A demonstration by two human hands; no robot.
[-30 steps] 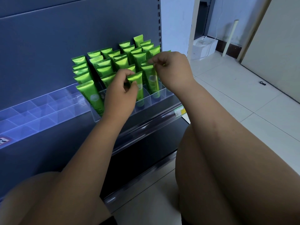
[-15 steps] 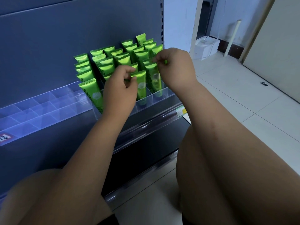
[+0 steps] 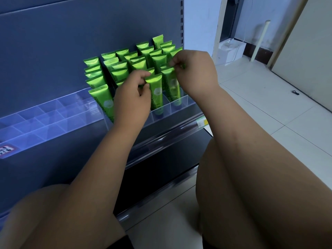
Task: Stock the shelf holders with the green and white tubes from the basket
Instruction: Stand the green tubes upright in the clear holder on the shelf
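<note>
Both hands pinch tube tops at the clear shelf holder

The left hand pinches the crimped top of a green tube standing in the front row of the clear holder. The right hand pinches the top of the neighbouring tube, just right of it. Behind them, the holder's rows are packed with upright green tubes; left of it, the empty holder sits on the same shelf.
</note>
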